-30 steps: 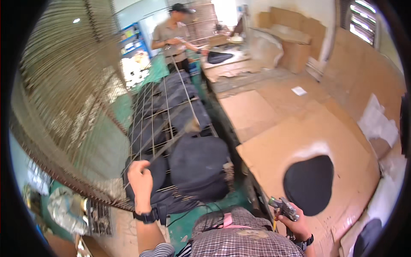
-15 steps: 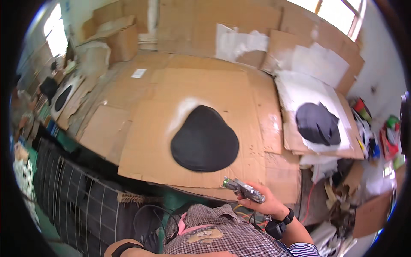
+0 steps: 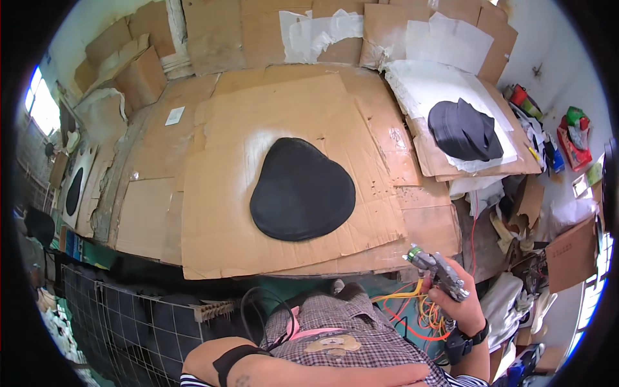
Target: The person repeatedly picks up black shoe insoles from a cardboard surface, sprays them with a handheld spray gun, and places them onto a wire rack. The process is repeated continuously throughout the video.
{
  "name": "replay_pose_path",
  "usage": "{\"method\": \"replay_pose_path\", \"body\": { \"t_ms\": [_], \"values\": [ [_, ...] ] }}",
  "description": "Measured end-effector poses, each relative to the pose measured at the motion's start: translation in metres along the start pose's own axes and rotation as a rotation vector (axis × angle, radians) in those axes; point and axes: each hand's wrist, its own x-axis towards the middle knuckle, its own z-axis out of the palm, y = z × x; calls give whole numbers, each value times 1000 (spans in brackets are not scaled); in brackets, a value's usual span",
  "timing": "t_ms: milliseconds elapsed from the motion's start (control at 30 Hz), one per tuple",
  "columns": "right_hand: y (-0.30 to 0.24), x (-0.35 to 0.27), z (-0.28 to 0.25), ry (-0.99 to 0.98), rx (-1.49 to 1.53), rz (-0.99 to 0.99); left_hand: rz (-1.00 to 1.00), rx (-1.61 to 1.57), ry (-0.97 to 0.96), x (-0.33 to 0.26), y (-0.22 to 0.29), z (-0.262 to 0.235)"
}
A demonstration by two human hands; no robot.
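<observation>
My right hand [image 3: 461,300] is closed around a metal spray gun [image 3: 438,274] with a green ring near its nozzle, held just off the table's front edge at the right. My left arm lies across my body at the bottom edge. Where it ends, the fingers of my left hand [image 3: 412,372] cannot be made out. A black rounded, roughly triangular pad [image 3: 303,190] lies flat on a cardboard sheet [image 3: 219,226] in the middle of the table. Pale overspray marks the cardboard beside it.
On the right, a stack of black pads [image 3: 461,132] rests on a white-covered board [image 3: 412,84]. At the left stands a wire crate [image 3: 122,322] of dark pieces. Orange and yellow hoses [image 3: 422,316] hang below the table. Another black pad [image 3: 75,191] lies far left.
My right hand has moved right and away from the pad with the spray gun. The left forearm has come further across my body. The view has shifted; the pad stays on the cardboard.
</observation>
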Motion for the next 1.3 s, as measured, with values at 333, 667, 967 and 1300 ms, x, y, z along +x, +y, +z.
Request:
{"method": "replay_pose_path", "body": {
  "t_ms": [333, 667, 967, 1300],
  "values": [
    [-23, -21, 27, 67, -49, -57, -354, 334, -332, -51, -6, -23],
    [-26, -38, 35, 3, 88, -64, -1157, 778, 85, -215, 5, -75],
    [-28, -59, 9, -19, -7, 46, -1239, 791, 86, -249, -11, -56],
    [-25, -9, 35, 29, 121, -91, -1452, 762, 31, -247, -16, -50]
  ]
}}
